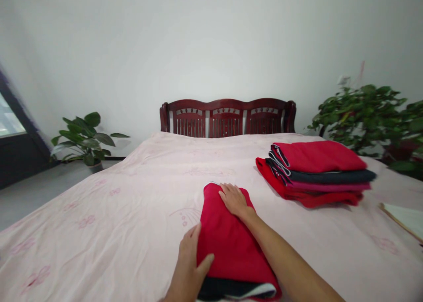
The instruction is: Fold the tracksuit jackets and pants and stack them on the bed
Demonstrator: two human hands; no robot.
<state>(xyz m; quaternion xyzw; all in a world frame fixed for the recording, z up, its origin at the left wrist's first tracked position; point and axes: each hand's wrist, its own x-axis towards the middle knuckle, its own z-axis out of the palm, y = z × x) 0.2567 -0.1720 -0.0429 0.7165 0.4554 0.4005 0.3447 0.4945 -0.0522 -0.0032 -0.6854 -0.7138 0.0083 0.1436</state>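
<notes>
Soft, even light brightens the white wall (211, 50), only faint shadows fall around the folded red garment (228, 240), and the window (9, 117) at far left smears with edge distortion.

matt folded red cloth (228, 240), smooth pink cloth bedcover (109, 214), glossy dark wooden headboard (228, 117), waxy green leaves (82, 136)

You can see a pink bed (99, 205) with a dark red wood headboard (228, 117) at the far end, and a green plant (84, 139) on the left and a bigger green plant (366, 117) on the right.
</notes>
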